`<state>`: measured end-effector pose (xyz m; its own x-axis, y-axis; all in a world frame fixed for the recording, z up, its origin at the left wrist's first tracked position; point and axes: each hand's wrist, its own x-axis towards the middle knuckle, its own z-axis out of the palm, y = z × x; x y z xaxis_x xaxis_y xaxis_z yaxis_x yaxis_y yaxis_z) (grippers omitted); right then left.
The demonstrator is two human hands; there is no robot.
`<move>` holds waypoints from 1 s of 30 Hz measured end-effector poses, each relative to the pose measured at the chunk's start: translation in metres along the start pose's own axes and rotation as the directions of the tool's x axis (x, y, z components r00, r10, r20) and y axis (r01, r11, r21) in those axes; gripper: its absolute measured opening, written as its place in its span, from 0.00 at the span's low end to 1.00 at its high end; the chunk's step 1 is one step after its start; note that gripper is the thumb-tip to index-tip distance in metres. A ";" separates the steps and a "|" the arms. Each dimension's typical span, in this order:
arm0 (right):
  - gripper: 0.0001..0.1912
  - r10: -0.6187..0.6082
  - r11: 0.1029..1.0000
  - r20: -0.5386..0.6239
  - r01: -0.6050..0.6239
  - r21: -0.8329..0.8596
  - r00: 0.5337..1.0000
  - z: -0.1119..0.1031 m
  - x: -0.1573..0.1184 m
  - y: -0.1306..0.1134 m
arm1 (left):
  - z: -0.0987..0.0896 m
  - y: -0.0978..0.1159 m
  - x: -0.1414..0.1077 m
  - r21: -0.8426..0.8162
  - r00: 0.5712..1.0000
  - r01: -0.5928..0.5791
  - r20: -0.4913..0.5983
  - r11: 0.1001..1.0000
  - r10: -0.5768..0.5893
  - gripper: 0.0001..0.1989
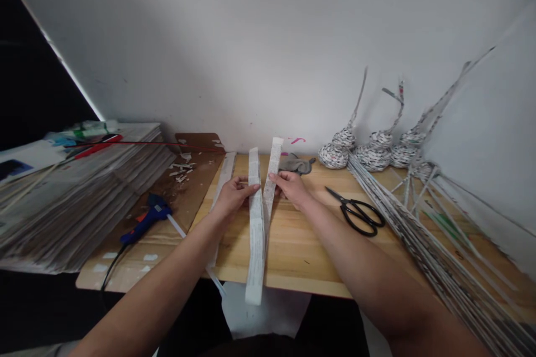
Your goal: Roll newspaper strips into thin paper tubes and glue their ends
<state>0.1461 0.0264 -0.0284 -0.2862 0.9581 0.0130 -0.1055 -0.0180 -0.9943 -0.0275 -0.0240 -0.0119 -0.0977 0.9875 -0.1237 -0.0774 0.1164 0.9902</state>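
Observation:
A long folded paper strip (255, 234) with print on it stretches from above the wooden table (301, 256) to past its front edge, its two upper ends spread in a V. My left hand (235, 194) pinches the left end between thumb and fingers. The right end is pinched in my right hand (288, 185), thumb on top. Another pale strip (226, 173) lies flat on the table to the left, partly behind my left hand and forearm.
Black scissors (360, 215) and a bundle of paper rods (402, 228) lie right; woven paper gourds (334, 155) stand behind. A grey cloth (296, 164) is by the wall. Left are a blue glue gun (146, 222), cardboard (196, 189) and a tall paper stack (84, 206).

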 end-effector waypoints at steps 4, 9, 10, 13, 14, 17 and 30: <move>0.20 0.009 1.000 0.024 -0.008 -0.024 1.000 0.001 -0.001 0.001 | -0.015 0.002 0.005 0.111 0.988 -0.143 -0.045 0.984 0.148 0.34; 0.18 0.029 0.999 0.072 -0.027 -0.027 0.997 0.001 -0.002 0.005 | -0.042 0.009 0.013 0.259 0.957 -0.192 -0.162 0.947 0.239 0.34; 0.18 0.034 0.999 0.077 -0.033 -0.016 0.996 0.001 -0.001 0.005 | -0.048 0.009 0.015 0.244 0.957 -0.170 -0.189 0.955 0.219 0.33; 0.17 0.059 0.998 0.087 -0.062 0.030 0.994 0.000 -0.001 0.004 | -0.064 0.005 0.023 0.140 0.959 -0.090 -0.256 0.986 0.124 0.30; 0.17 0.069 0.996 0.088 -0.073 0.046 0.994 -0.001 0.000 0.002 | -0.069 0.003 0.026 0.113 0.958 -0.073 -0.270 0.991 0.102 0.29; 0.17 0.098 0.989 0.074 -0.105 0.103 0.992 -0.006 0.001 -0.003 | -0.075 0.000 0.028 0.048 0.951 -0.075 -0.298 0.996 0.086 0.29; 0.13 0.283 0.899 0.210 -0.335 0.284 0.936 -0.013 0.000 -0.018 | -0.077 0.016 0.036 0.352 0.852 -0.268 -0.348 0.897 0.391 0.25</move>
<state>0.1605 0.0301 -0.0124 -0.4980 0.8314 -0.2465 -0.2689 -0.4183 -0.8676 -0.1086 0.0054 -0.0051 -0.4589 0.8499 0.2589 0.3060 -0.1225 0.9441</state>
